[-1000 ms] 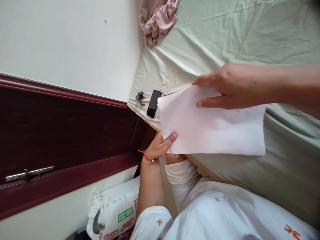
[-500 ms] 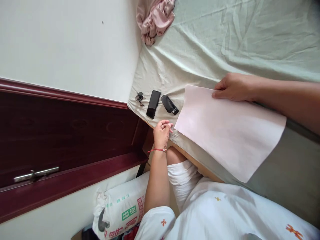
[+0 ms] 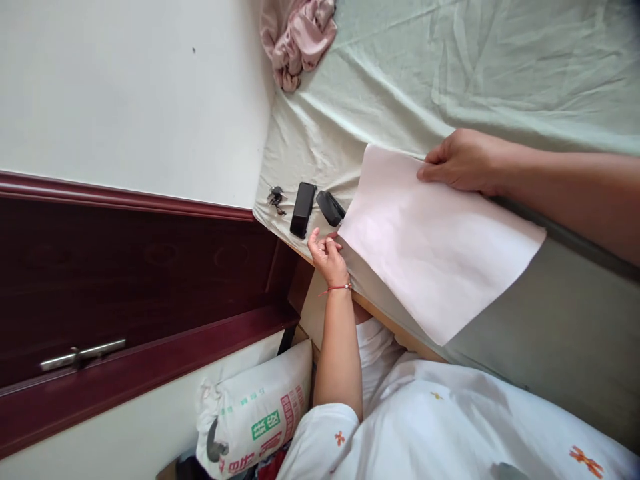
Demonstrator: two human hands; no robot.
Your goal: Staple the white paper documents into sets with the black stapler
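Observation:
My right hand (image 3: 457, 159) pinches the far edge of a sheet of white paper (image 3: 435, 233), thumb on top. The sheet is raised and tilted above the bed, its near corner hanging past the edge. My left hand (image 3: 327, 255), with a red string bracelet at the wrist, is beside the sheet's left corner. Its fingers are partly bent and apart, with nothing visible in them. Just beyond that hand lies a black stapler (image 3: 330, 208), its front end partly covered by the paper. A black phone (image 3: 303, 210) lies left of the stapler, and a bunch of keys (image 3: 276, 198) farther left.
A pale green sheet (image 3: 400, 100) covers the bed, with a pink crumpled cloth (image 3: 300, 40) at the far left. Dark red wooden panelling (image 3: 125, 267) with a metal bolt (image 3: 83, 355) runs along the left. A white printed sack (image 3: 255, 413) stands below, near my left arm.
The paper has moved left and up with my right hand, now covering the stapler's front end. My left hand has turned, its fingers spreading more beside the sheet's corner. The view has shifted slightly.

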